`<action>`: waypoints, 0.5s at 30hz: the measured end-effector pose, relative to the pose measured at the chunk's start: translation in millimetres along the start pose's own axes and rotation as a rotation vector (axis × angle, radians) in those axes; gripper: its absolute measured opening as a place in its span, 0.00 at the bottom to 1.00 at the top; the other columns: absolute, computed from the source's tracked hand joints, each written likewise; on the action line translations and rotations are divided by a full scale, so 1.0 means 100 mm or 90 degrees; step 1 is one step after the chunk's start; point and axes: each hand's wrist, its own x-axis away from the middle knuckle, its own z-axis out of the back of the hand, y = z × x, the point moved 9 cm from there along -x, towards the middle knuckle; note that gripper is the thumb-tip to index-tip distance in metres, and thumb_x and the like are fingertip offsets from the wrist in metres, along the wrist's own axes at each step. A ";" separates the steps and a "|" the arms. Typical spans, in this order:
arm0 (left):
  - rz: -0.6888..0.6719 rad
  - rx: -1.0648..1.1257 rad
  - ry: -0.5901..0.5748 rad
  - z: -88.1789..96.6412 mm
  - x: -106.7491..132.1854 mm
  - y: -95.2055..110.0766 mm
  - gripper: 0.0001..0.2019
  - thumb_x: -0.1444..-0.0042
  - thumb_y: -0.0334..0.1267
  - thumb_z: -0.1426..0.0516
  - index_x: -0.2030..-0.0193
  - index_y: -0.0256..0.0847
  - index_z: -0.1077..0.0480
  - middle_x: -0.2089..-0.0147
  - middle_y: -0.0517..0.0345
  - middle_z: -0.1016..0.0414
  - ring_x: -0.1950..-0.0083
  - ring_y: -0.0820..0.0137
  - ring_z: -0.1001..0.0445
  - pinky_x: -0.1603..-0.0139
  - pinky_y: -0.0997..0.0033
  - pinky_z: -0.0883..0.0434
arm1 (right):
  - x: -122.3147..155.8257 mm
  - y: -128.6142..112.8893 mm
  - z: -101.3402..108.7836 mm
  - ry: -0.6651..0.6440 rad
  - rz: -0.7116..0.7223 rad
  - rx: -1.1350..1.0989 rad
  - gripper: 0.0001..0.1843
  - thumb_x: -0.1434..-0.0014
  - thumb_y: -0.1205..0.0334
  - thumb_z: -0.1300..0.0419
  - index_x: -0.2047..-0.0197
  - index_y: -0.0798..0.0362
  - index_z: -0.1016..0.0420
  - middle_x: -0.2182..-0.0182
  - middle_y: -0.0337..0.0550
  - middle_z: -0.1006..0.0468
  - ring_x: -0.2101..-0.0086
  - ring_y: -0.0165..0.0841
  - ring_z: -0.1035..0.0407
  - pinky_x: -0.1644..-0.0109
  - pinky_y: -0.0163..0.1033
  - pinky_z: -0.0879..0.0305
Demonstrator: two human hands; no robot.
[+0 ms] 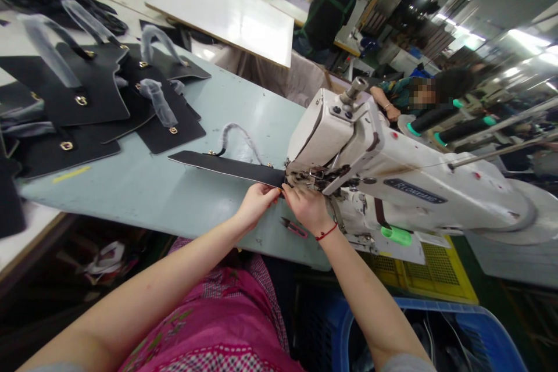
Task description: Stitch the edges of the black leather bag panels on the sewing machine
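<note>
A black bag panel (pixel 235 168) with a plastic-wrapped handle (pixel 239 132) lies on the pale blue table, its right end under the head of a white sewing machine (pixel 335 139). My left hand (pixel 257 202) pinches the panel's near edge close to the machine. Beside it, my right hand (pixel 307 206) has its fingers closed at the panel's right corner, right by the needle area. The two hands nearly touch at the fingertips. The needle and the panel's far right end are hidden behind the machine head. Small thread snips (pixel 294 228) lie just below my right hand.
Several black panels with wrapped handles (pixel 87 84) are piled on the table's left. A blue basket (pixel 492 331) holding dark pieces stands at lower right, near a yellow crate (pixel 444 270). A white board (pixel 235 14) lies behind. Two people (pixel 326 6) are farther back.
</note>
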 end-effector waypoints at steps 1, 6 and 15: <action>0.000 -0.004 -0.002 0.01 0.00 0.00 0.08 0.55 0.40 0.41 0.74 0.36 0.28 0.80 0.62 0.34 0.78 0.75 0.41 0.77 0.75 0.46 | 0.00 -0.02 0.03 -0.009 0.001 0.006 0.19 0.28 0.65 0.53 0.40 0.56 0.30 0.60 0.53 0.20 0.61 0.34 0.26 0.62 0.34 0.37; 0.007 -0.013 -0.007 0.02 -0.01 -0.01 0.08 0.55 0.39 0.42 0.77 0.36 0.29 0.80 0.62 0.34 0.78 0.76 0.42 0.77 0.75 0.47 | -0.05 -0.15 0.21 -0.049 0.015 0.059 0.21 0.30 0.70 0.56 0.39 0.60 0.32 0.65 0.53 0.20 0.66 0.38 0.25 0.69 0.37 0.37; -0.036 0.029 0.032 -0.04 -0.02 0.02 0.11 0.55 0.38 0.45 0.83 0.40 0.39 0.84 0.65 0.43 0.79 0.77 0.46 0.76 0.76 0.46 | -0.14 -0.17 0.14 -0.064 -0.004 0.046 0.16 0.30 0.69 0.56 0.54 0.58 0.28 0.66 0.53 0.21 0.66 0.38 0.26 0.69 0.37 0.39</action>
